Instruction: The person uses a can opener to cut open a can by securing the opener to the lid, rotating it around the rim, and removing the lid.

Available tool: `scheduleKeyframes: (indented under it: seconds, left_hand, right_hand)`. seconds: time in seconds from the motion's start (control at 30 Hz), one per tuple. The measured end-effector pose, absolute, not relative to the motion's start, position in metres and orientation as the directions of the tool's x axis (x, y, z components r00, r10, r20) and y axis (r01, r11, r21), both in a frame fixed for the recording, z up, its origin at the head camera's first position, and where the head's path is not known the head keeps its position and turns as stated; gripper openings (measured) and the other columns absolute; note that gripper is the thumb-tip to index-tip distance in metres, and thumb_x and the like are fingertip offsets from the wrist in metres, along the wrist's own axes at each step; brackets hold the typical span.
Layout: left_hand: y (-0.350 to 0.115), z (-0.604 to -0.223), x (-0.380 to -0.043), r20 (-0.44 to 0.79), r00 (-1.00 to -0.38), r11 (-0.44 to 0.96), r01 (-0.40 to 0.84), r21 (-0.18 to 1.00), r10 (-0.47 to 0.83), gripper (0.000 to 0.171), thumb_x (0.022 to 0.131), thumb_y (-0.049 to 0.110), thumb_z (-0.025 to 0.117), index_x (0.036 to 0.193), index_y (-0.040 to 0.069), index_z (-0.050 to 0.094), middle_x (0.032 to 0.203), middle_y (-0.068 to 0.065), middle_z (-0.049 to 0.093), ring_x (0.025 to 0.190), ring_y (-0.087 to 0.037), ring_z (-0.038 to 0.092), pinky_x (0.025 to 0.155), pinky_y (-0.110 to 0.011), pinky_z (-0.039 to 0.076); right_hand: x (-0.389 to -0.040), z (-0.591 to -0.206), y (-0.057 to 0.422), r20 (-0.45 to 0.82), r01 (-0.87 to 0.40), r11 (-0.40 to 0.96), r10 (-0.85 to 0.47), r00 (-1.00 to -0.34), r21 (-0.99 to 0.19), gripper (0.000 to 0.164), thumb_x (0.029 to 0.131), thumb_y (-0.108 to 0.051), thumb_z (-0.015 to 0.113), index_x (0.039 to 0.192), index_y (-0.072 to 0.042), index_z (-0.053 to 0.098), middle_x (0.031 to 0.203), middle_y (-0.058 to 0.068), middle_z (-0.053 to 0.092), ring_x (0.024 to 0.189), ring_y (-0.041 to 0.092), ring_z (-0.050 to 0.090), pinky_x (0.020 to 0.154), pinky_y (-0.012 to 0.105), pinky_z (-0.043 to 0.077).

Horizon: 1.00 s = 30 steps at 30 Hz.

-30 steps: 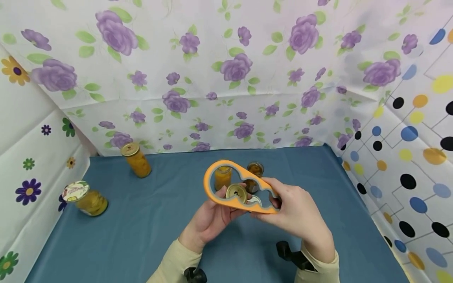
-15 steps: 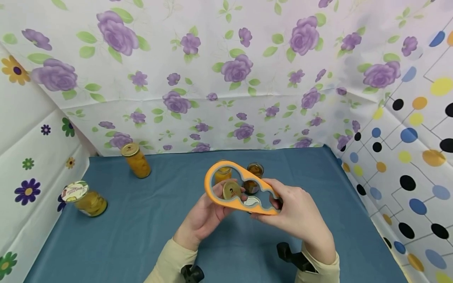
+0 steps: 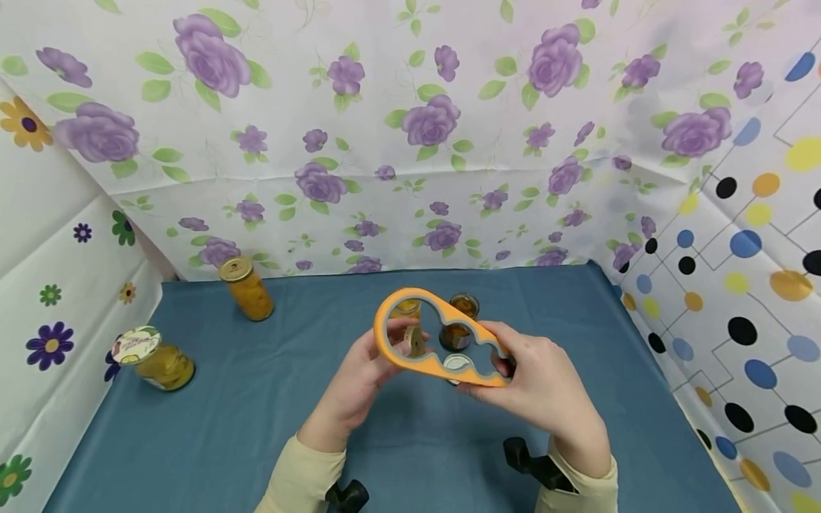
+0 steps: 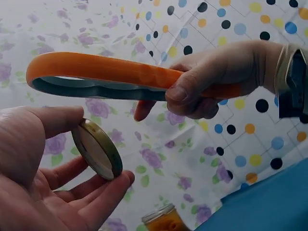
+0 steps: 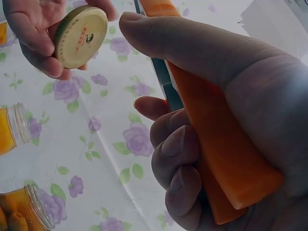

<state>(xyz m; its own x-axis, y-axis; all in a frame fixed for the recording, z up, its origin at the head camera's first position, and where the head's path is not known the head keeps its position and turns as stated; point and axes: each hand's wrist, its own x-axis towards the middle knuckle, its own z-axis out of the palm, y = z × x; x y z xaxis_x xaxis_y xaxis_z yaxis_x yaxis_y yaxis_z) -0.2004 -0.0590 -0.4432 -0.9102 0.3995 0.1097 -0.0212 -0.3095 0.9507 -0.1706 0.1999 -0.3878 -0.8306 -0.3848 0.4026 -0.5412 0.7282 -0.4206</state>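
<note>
My left hand (image 3: 355, 381) pinches a round gold jar lid (image 4: 98, 149) between thumb and fingers, tilted nearly edge-on in the head view. Print shows on the lid's outer face in the right wrist view. My right hand (image 3: 545, 377) grips the handle end of an orange jar opener (image 4: 106, 65) with a grey scalloped inner edge, held up above the table. Its wide loop lies over the lid and the left fingertips in the head view. Behind the loop stands an open jar of orange fruit (image 3: 407, 309), partly covered by the left hand.
Right of that jar stands an open glass jar with dark contents (image 3: 465, 305). A white-topped round lid (image 3: 458, 362) shows through the opener. At the left are a gold-lidded jar (image 3: 249, 291) and a patterned-lid jar (image 3: 160, 363). Patterned cloth walls surround the blue table (image 3: 256, 427).
My left hand has moved left with the lid, and the lid has turned from showing its face to nearly edge-on. The right hand and opener have hardly shifted.
</note>
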Motion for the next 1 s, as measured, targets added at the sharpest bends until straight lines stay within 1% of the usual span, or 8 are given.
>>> scheduleKeyframes:
  seconds: [0.13,0.23,0.33,0.47,0.6,0.8,0.93,1.0]
  left_hand:
    - [-0.06,-0.445,-0.202,0.1,-0.926,-0.202,0.026,0.979,0.365,0.039,0.098,0.017,0.065,0.135,0.01,0.056,0.129,-0.019,0.058,0.114,-0.031,0.059,0.103,-0.054,0.043]
    - [-0.062,-0.448,-0.204,0.093,-0.935,-0.073,0.072,0.995,0.341,0.039,0.096,0.017,0.068,0.133,0.014,0.058,0.125,-0.011,0.061,0.11,-0.023,0.061,0.097,-0.05,0.048]
    - [-0.065,-0.449,-0.204,0.117,-0.935,0.088,0.154,0.984,0.334,0.04,0.094,0.018,0.071,0.132,0.019,0.059,0.121,-0.003,0.062,0.107,-0.018,0.058,0.088,-0.047,0.053]
    - [-0.068,-0.447,-0.204,0.151,-0.928,0.237,0.24,0.941,0.34,0.042,0.092,0.019,0.074,0.131,0.024,0.06,0.122,0.006,0.062,0.107,-0.012,0.055,0.081,-0.045,0.053]
    - [-0.069,-0.448,-0.206,0.15,-0.927,0.303,0.261,0.917,0.344,0.042,0.091,0.02,0.074,0.131,0.025,0.061,0.122,0.01,0.061,0.109,-0.008,0.054,0.08,-0.045,0.053]
    - [-0.07,-0.452,-0.207,0.141,-0.931,0.37,0.269,0.889,0.338,0.044,0.09,0.018,0.075,0.13,0.028,0.061,0.123,0.009,0.061,0.109,-0.006,0.054,0.079,-0.042,0.053]
    - [-0.07,-0.455,-0.208,0.142,-0.932,0.399,0.276,0.875,0.333,0.045,0.089,0.018,0.076,0.13,0.027,0.061,0.124,0.007,0.061,0.104,-0.007,0.055,0.077,-0.04,0.053]
    - [-0.07,-0.456,-0.208,0.146,-0.932,0.412,0.282,0.866,0.333,0.045,0.088,0.017,0.077,0.13,0.024,0.061,0.124,0.005,0.061,0.098,-0.01,0.056,0.075,-0.04,0.054]
  right_hand:
    - [-0.171,-0.39,0.201,0.405,-0.539,0.735,-0.382,-0.83,-0.411,0.065,0.073,-0.061,0.079,0.128,-0.035,0.057,0.063,-0.017,0.045,0.049,0.001,0.038,0.045,0.025,0.035]
    - [-0.172,-0.391,0.201,0.405,-0.537,0.742,-0.383,-0.831,-0.401,0.065,0.074,-0.064,0.078,0.128,-0.034,0.057,0.064,-0.017,0.045,0.049,0.001,0.038,0.044,0.025,0.035]
    - [-0.172,-0.391,0.202,0.405,-0.537,0.746,-0.383,-0.83,-0.394,0.065,0.075,-0.066,0.075,0.129,-0.034,0.056,0.064,-0.017,0.045,0.049,0.0,0.038,0.044,0.024,0.036]
    - [-0.173,-0.391,0.202,0.406,-0.536,0.747,-0.381,-0.83,-0.394,0.065,0.076,-0.067,0.073,0.129,-0.034,0.056,0.064,-0.017,0.045,0.05,0.0,0.039,0.044,0.025,0.037]
    - [-0.173,-0.39,0.202,0.403,-0.53,0.749,-0.376,-0.834,-0.397,0.064,0.076,-0.066,0.074,0.129,-0.034,0.056,0.064,-0.017,0.046,0.05,0.001,0.04,0.045,0.025,0.038]
    - [-0.173,-0.391,0.202,0.402,-0.523,0.753,-0.369,-0.838,-0.4,0.065,0.074,-0.066,0.076,0.128,-0.034,0.057,0.063,-0.016,0.045,0.049,0.001,0.039,0.045,0.025,0.037]
    - [-0.173,-0.391,0.201,0.403,-0.519,0.755,-0.363,-0.84,-0.4,0.065,0.073,-0.064,0.078,0.127,-0.034,0.058,0.063,-0.016,0.045,0.049,0.001,0.038,0.044,0.025,0.036]
    - [-0.173,-0.391,0.201,0.404,-0.521,0.753,-0.365,-0.839,-0.401,0.065,0.073,-0.064,0.078,0.127,-0.034,0.058,0.063,-0.016,0.045,0.049,0.001,0.038,0.044,0.025,0.036]
